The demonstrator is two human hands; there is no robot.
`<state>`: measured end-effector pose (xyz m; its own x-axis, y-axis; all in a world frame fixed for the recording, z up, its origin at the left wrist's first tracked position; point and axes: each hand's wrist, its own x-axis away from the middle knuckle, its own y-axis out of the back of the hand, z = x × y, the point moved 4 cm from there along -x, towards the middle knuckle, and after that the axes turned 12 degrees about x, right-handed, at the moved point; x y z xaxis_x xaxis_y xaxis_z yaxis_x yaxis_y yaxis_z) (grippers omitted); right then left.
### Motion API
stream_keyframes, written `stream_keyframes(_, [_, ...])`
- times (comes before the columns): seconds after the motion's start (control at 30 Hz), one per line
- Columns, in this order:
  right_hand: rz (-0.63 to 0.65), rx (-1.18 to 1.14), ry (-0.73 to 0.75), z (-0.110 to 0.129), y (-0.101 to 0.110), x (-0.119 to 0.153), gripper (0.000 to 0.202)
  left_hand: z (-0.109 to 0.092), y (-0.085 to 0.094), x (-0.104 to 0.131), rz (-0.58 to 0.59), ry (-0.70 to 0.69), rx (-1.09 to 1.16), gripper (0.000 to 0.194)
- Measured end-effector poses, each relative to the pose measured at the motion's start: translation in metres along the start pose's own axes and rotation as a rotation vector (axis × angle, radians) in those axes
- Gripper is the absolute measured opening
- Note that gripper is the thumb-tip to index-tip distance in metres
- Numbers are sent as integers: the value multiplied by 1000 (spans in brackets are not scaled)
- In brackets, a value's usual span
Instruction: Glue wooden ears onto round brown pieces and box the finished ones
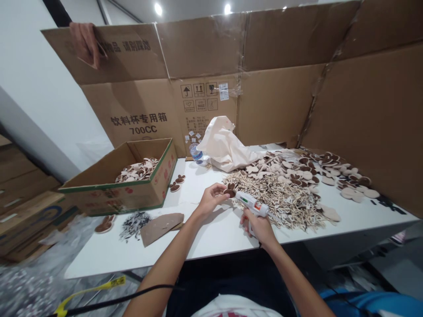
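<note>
Between the fingers of my left hand [212,198] is a small brown felt piece with rabbit-like ears [230,190]. My right hand [259,225] is wrapped round the handle of a white glue gun [253,202]. Its nozzle points left, close by the felt piece; whether they touch I cannot tell. Just beyond the gun lies a heap of short cream strips or cords [280,198]. Behind that spreads a pile of beige and brown felt shapes [280,167].
An open cardboard box [122,193] holding felt pieces stands at left, near dark scraps [135,223] and a brown sheet [161,228]. A cream cloth bag [224,147] and a plastic bottle [196,154] stand at the back. Cardboard walls [277,105] enclose the table; another person's hand [86,44] hangs over one.
</note>
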<state>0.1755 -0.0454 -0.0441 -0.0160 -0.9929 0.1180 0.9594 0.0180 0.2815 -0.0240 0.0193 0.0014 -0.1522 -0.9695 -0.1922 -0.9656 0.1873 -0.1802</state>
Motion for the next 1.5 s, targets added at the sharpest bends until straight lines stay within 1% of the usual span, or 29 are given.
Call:
stream_keyframes(0.1, [-3, -22, 18, -1, 0, 0, 41, 3, 2, -1, -18, 7, 19, 44])
stream_keyframes(0.2, [-19, -62, 32, 1, 1, 1, 43, 6, 4, -3, -56, 46, 88, 48])
stream_keyframes(0.33, [-36, -227, 57, 7, 3, 3, 45, 6, 6, -4, -105, 63, 176, 51])
stream_keyframes(0.43, [-53, -324, 71, 10, 4, 2, 47, 6, 6, -4, -110, 82, 195, 50])
stream_keyframes(0.57, [-90, -356, 108, 13, 6, 1, 45, 7, 3, -2, -47, 103, 185, 47])
stream_keyframes(0.77, [-128, -360, 165, 20, 9, 2, 50, 9, -18, 7, 148, 146, 107, 46])
stream_keyframes(0.93, [-175, -350, 118, 14, 8, 0, 66, 12, -29, 10, 190, 178, 109, 49])
stream_keyframes(1.03, [-208, -369, 122, 11, 7, -1, 63, 9, -32, 11, 221, 177, 104, 48])
stream_keyframes(1.1, [-253, -387, 124, 11, 9, -1, 60, 7, -33, 11, 226, 171, 99, 44])
stream_keyframes(1.17, [-320, -415, 122, 11, 12, 0, 57, 6, -30, 9, 179, 136, 57, 38])
stream_keyframes(1.2, [-352, -429, 124, 11, 13, 1, 56, 5, -28, 8, 136, 91, -9, 33])
stream_keyframes(1.27, [-407, -458, 128, 11, 16, 2, 53, 1, -24, 8, 71, -58, -233, 20])
stream_keyframes(1.3, [-423, -468, 128, 11, 17, 2, 51, -2, -24, 9, 76, -144, -367, 14])
stream_keyframes(1.33, [-433, -475, 128, 11, 17, 3, 50, -3, -26, 11, 108, -223, -490, 10])
stream_keyframes(1.4, [-445, -480, 124, 11, 18, 3, 50, -4, -34, 16, 219, -326, -650, 9])
stream_keyframes(1.43, [-450, -483, 121, 12, 18, 4, 50, -4, -38, 18, 273, -355, -689, 10])
stream_keyframes(1.5, [-453, -493, 116, 11, 18, 4, 51, -3, -45, 23, 345, -383, -731, 11])
